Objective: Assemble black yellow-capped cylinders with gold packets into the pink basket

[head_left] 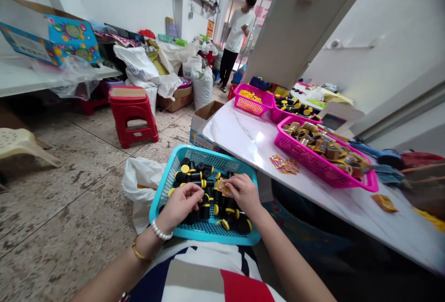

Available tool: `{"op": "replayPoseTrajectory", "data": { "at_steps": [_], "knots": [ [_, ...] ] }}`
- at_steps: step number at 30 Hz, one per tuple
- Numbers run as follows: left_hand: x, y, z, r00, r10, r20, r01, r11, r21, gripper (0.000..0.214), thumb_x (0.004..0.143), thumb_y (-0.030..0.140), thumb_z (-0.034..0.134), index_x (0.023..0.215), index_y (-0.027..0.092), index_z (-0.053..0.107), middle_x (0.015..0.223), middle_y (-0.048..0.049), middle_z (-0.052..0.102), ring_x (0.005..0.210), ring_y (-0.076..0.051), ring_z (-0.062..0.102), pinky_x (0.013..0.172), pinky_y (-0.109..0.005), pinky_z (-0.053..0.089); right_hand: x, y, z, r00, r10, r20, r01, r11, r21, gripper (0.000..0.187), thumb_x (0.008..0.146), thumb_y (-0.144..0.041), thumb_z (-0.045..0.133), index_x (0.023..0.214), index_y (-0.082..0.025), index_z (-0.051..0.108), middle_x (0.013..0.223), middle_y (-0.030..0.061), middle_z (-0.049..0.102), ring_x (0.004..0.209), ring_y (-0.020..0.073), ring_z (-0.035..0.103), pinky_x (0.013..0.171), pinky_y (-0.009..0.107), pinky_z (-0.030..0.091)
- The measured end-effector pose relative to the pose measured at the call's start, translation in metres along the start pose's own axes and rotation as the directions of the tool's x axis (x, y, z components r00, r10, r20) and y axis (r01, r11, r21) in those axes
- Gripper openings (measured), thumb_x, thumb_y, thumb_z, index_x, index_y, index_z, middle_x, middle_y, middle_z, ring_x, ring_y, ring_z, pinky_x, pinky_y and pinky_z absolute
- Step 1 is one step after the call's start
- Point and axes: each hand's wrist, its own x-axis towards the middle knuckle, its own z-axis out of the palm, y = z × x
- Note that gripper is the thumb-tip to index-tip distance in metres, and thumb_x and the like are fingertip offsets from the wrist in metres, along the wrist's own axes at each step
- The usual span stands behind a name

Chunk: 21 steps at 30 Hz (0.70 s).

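A blue plastic basket (161, 200) rests on my lap, holding many small black cylinders with yellow caps (225, 223). Over its right part, my right hand (245, 194) is closed, thumb and fingers pinching a small orange printed wrapper (223, 187). My left hand (183, 203) is over the left part, its fingers curled together in a pinch. Just beyond those fingertips lies a black cylinder; whether the fingers grip it or something smaller is hidden.
On the marble-look table (231, 128) to my right are a pink basket of wrapped pieces (325, 146), orange packets (285, 164) and a pink basket of yellow parts (251, 100). A white bag (141, 179) stands left. Farther off are a red stool (132, 112) and a standing person (238, 33).
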Motion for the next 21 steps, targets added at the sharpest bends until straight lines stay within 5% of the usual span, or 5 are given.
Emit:
{"op": "replayPoseTrajectory", "data": {
  "at_steps": [7, 10, 15, 18, 21],
  "knots": [
    [-0.001, 0.01, 0.007, 0.998, 0.064, -0.027, -0.064, 0.998, -0.013, 0.03, 0.077, 0.043, 0.064, 0.078, 0.013, 0.064, 0.064, 0.0006, 0.058, 0.057, -0.01, 0.049, 0.052, -0.021, 0.038, -0.002, -0.064, 0.0, 0.965, -0.227, -0.131, 0.252, 0.941, 0.227, 0.016, 0.087, -0.022, 0.058, 0.097, -0.025, 0.07, 0.094, 0.0072, 0.068, 0.09, 0.0226, 0.058, 0.081, 0.039, 0.049],
    [-0.004, 0.008, 0.003, 0.994, 0.059, -0.09, -0.063, 0.997, -0.039, 0.03, 0.077, 0.043, 0.064, 0.074, 0.013, 0.063, 0.059, 0.0019, 0.055, 0.054, -0.01, 0.047, 0.051, -0.021, 0.037, -0.006, -0.072, 0.011, 0.991, 0.056, -0.122, 0.004, 0.896, 0.443, 0.036, 0.082, -0.03, 0.065, 0.116, -0.023, 0.062, 0.104, 0.0091, 0.066, 0.087, 0.0213, 0.061, 0.074, 0.036, 0.052],
    [-0.006, 0.003, 0.001, 0.985, 0.089, -0.147, -0.092, 0.996, -0.019, 0.03, 0.075, 0.043, 0.065, 0.075, 0.013, 0.064, 0.062, 0.0007, 0.057, 0.055, -0.01, 0.049, 0.051, -0.022, 0.038, -0.015, -0.076, 0.026, 0.849, 0.369, 0.378, -0.512, 0.397, 0.762, 0.036, 0.081, -0.052, 0.061, 0.079, -0.016, 0.062, 0.058, -0.0004, 0.061, 0.04, 0.0086, 0.045, 0.038, 0.02, 0.034],
    [-0.008, 0.002, 0.003, 0.973, 0.089, -0.214, -0.108, 0.991, -0.075, 0.031, 0.076, 0.044, 0.065, 0.081, 0.014, 0.062, 0.065, 0.0009, 0.059, 0.054, -0.01, 0.049, 0.05, -0.021, 0.038, -0.019, -0.078, 0.028, 0.811, 0.437, 0.389, -0.535, 0.285, 0.795, 0.038, 0.077, -0.053, 0.065, 0.068, -0.017, 0.056, 0.05, -0.0038, 0.055, 0.039, 0.0072, 0.041, 0.038, 0.019, 0.028],
    [-0.014, 0.001, 0.006, 0.962, 0.115, -0.247, -0.132, 0.99, -0.05, 0.03, 0.079, 0.045, 0.061, 0.079, 0.015, 0.062, 0.064, 0.0012, 0.059, 0.053, -0.01, 0.049, 0.049, -0.021, 0.038, -0.021, -0.077, 0.028, 0.829, 0.47, 0.303, -0.484, 0.332, 0.81, 0.035, 0.078, -0.049, 0.065, 0.07, -0.017, 0.058, 0.053, -0.0037, 0.054, 0.045, 0.0082, 0.043, 0.041, 0.019, 0.03]
  ]
}}
